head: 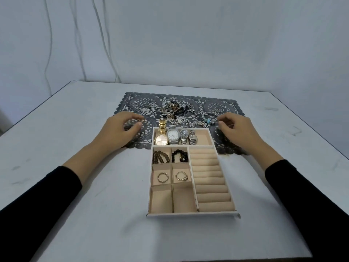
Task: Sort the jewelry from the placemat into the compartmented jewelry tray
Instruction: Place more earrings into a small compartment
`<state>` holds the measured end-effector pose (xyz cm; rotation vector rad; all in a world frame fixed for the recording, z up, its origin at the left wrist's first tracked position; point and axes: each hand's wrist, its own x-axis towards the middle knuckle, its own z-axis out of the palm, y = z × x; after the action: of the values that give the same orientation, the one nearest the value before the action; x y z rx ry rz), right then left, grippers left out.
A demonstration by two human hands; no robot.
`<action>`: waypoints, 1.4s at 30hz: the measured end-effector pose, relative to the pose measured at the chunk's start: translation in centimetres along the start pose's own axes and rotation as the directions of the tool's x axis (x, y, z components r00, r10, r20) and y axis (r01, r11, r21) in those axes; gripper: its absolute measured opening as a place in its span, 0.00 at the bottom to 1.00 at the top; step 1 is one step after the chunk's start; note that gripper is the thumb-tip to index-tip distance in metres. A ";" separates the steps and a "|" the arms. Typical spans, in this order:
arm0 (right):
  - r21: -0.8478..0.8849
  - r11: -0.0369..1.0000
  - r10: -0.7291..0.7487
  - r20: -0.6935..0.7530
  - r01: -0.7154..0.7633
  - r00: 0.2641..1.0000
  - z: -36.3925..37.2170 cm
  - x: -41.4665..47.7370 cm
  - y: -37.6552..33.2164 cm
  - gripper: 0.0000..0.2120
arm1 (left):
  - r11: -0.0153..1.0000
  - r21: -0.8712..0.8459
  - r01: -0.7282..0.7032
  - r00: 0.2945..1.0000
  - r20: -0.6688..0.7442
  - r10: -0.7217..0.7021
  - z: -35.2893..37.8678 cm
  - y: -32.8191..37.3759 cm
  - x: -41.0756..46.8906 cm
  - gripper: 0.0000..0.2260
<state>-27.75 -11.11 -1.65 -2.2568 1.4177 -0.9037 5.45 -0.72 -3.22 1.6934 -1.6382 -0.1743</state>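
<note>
A dark lace placemat (pixel 224 104) lies across the back of the table with a tangled pile of jewelry (pixel 175 110) on it. In front of it stands the beige compartmented tray (pixel 192 215). Its top compartment holds several watches (pixel 173 137). Two small compartments hold bead bracelets (pixel 160 156), and the two below them each hold a hoop (pixel 162 176). My left hand (pixel 120 129) hovers over the mat's left part, thumb and index finger pinched on a small ring (pixel 140 120). My right hand (pixel 239 129) curls over the mat's right part beside a blue-beaded bracelet (pixel 207 120); something small glints under its fingers.
Loose rings lie at the mat's far left (pixel 134 105) and far right (pixel 218 111). The tray's ring rolls (pixel 209 178) and its two front compartments (pixel 161 200) hold nothing. The white table (pixel 75 186) runs to a wall, where cables (pixel 105 44) hang.
</note>
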 end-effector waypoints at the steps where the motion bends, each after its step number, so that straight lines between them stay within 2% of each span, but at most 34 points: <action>1: 0.007 1.000 -0.005 0.001 0.005 1.000 0.2 0.6 -0.1 0.10 | 0.997 0.065 -0.041 0.999 0.008 0.040 0.3 -0.3 0.7 0.10; 4: -0.032 0.999 -0.037 0.028 0.037 0.999 1.1 2.7 -0.5 0.12 | 0.981 0.172 -0.094 0.995 0.039 0.088 1.0 -1.0 2.7 0.14; 15: -0.139 0.976 -0.144 0.166 0.167 0.976 5.3 9.5 -1.5 0.15 | 0.954 0.267 -0.137 0.989 0.091 0.117 3.0 -1.5 8.0 0.16; 22: -0.070 0.974 -0.198 0.210 0.216 0.957 7.6 12.9 -3.4 0.16 | 0.945 0.289 -0.156 0.985 0.115 0.128 3.5 -2.1 10.3 0.15; 35: -0.012 0.932 -0.336 0.345 0.362 0.876 10.7 16.0 -5.3 0.15 | 0.975 0.170 -0.145 0.985 0.120 0.126 3.9 -3.3 12.2 0.10; 42: 0.022 0.939 -0.328 0.350 0.342 0.877 11.1 16.3 -5.4 0.09 | 0.978 0.147 -0.145 0.982 0.142 0.124 3.7 -3.5 12.9 0.07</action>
<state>-11.74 -23.77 -1.31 -2.5839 0.9128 -0.5234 8.29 -14.34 -2.78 1.7104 -1.9025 -0.0948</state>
